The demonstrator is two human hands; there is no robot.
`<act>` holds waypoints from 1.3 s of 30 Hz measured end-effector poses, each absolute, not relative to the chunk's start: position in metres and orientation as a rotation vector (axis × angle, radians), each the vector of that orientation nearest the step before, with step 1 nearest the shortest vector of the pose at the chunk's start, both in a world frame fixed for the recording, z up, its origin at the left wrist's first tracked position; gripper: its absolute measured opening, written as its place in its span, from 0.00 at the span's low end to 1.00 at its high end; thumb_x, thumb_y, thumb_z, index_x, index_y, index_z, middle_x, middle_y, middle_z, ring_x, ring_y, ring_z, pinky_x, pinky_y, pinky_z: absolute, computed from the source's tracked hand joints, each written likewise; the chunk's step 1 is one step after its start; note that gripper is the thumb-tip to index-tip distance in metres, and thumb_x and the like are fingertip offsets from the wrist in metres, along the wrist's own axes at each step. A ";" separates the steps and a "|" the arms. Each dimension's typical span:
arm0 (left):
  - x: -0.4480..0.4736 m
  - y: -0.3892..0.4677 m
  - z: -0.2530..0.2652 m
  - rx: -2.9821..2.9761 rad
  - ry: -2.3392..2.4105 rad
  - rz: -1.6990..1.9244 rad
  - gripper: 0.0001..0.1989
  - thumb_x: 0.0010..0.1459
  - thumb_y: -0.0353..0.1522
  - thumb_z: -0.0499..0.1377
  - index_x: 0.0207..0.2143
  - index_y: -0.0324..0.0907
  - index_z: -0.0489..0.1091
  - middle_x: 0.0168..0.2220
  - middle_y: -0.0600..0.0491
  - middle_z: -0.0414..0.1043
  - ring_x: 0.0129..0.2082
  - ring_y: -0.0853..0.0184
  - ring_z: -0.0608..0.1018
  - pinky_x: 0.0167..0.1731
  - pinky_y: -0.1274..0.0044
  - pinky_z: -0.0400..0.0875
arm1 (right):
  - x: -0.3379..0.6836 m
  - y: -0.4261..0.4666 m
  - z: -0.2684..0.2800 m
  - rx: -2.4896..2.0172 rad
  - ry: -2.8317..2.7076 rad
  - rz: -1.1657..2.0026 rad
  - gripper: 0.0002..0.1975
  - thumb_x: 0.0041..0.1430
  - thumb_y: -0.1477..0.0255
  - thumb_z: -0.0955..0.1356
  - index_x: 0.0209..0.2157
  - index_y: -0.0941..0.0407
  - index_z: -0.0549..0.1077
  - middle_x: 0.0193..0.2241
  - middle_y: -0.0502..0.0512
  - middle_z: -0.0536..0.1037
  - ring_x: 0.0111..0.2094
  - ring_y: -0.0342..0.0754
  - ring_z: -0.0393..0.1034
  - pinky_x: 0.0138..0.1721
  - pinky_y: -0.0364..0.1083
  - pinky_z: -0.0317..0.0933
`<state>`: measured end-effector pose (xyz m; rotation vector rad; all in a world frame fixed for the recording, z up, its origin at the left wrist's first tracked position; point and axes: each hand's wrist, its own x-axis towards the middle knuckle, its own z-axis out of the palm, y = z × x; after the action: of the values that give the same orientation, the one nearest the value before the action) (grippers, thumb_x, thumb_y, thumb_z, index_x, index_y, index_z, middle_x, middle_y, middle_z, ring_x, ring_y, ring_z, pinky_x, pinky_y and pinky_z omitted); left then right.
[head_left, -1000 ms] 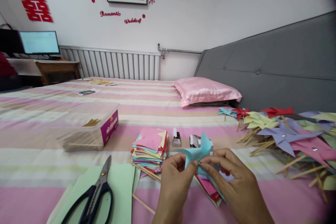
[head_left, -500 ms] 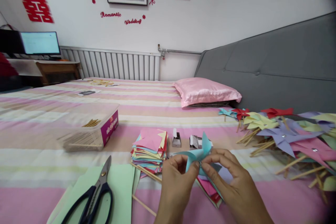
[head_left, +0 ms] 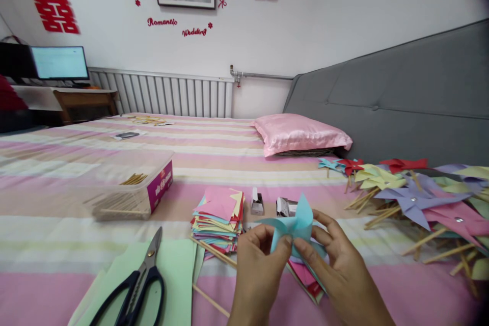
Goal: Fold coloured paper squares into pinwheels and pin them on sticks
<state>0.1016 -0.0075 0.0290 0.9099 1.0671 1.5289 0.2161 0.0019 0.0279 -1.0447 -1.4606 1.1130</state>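
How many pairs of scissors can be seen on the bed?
1. The black-handled scissors lie on the green paper sheets, left of the left hand. Others may be hidden under the papers.

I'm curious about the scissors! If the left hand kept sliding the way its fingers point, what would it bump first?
Not the scissors. The left hand points up and right, into the blue paper pinwheel it already pinches. Beyond that probably sits the small silver box, though depth is unclear.

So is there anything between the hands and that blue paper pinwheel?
No, nothing is in between. The left hand and the right hand both already hold the blue paper pinwheel directly, with bare fingers pinching its middle above the bed.
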 end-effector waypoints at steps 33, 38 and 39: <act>0.107 -0.013 0.035 0.995 1.037 1.559 0.09 0.46 0.24 0.57 0.29 0.35 0.76 0.24 0.51 0.76 0.26 0.66 0.73 0.30 0.76 0.66 | 0.212 0.000 0.034 -0.883 -1.257 1.388 0.18 0.49 0.64 0.69 0.42 0.56 0.73 0.39 0.57 0.78 0.43 0.55 0.70 0.50 0.53 0.58; 0.108 -0.014 0.034 0.994 1.032 1.558 0.09 0.46 0.23 0.56 0.29 0.36 0.76 0.25 0.51 0.76 0.27 0.66 0.73 0.27 0.78 0.64 | 0.213 0.000 0.034 -0.848 -1.207 1.426 0.17 0.48 0.66 0.70 0.41 0.56 0.73 0.39 0.57 0.78 0.44 0.55 0.70 0.49 0.53 0.59; 0.109 -0.013 0.034 0.997 1.028 1.557 0.09 0.46 0.23 0.56 0.29 0.35 0.76 0.25 0.51 0.76 0.27 0.66 0.73 0.27 0.78 0.64 | 0.213 0.001 0.034 -0.843 -1.199 1.433 0.16 0.48 0.66 0.70 0.41 0.56 0.74 0.39 0.57 0.78 0.44 0.55 0.70 0.49 0.53 0.59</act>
<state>0.1088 -0.0133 0.0336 0.9975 1.0277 1.5566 0.2127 0.0006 0.0337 -0.8428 -1.1989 1.4327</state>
